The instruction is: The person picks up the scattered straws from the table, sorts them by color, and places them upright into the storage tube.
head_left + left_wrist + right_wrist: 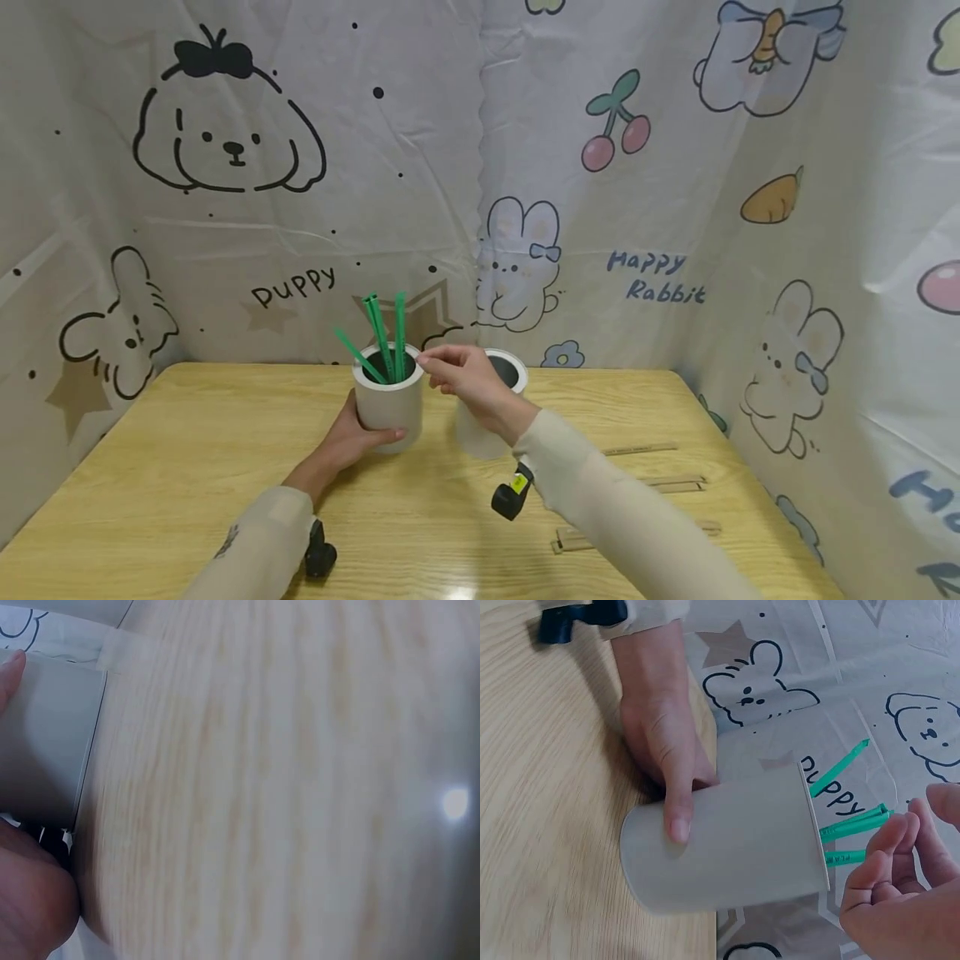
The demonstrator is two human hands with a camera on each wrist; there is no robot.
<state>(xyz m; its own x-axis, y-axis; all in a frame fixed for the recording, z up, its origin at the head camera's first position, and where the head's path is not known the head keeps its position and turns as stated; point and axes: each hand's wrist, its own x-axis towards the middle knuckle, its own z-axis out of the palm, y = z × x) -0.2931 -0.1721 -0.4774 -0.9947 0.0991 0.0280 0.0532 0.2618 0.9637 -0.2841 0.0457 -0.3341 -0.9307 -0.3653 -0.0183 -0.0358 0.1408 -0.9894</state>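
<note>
A white cylindrical container (388, 410) stands upright on the table, its dark inside holding several green paper-wrapped straws (400, 329). My left hand (347, 440) grips this container low on its side, thumb across the front, as the right wrist view also shows. Beside the rim is my right hand (468, 379), its fingers loosely bent and the thumb apart from them. Nothing shows between those fingers, and in the right wrist view they overlap the end of one green straw (845, 859). The left wrist view catches only part of the container (49, 735) and the left hand.
A second white container (472, 433) stands just right of the first, partly hidden by my right hand. Several slim brown paper-wrapped sticks (573, 540) lie on the wooden table (247, 467) at the right, partly under my right forearm. A printed curtain (420, 167) hangs behind.
</note>
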